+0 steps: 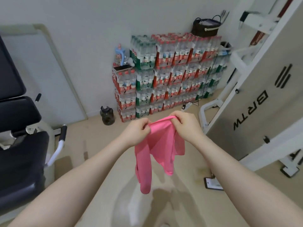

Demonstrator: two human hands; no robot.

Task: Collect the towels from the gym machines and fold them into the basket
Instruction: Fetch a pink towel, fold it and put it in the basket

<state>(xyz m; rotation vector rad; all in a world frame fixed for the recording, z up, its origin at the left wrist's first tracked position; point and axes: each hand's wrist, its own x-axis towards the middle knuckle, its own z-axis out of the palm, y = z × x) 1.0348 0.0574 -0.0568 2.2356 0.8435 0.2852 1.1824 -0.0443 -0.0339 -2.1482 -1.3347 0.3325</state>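
You hold a bright pink cloth towel (pixel 157 145) up in front of you, over the beige floor (pixel 101 141). Your left hand (pixel 136 132) pinches its top edge with curled fingers, and your right hand (pixel 184 124) grips the same edge just beside it, thumb and fingers closed on a bunched fold. The towel hangs down from both hands in two loose, uneven flaps (the left flap reaches lower than the right).

Far ahead, a dark woven basket with looped handles (pixel 206 27) sits on top of a wall of shrink-wrapped water bottle packs (pixel 172 76), well apart from the towel. A dark plastic jug (pixel 107 116) stands on the floor at the stack's left foot. A black padded gym seat (pixel 21 154) fills the near left, and a white-framed machine with a beige panel (pixel 262 95) stands at the right.
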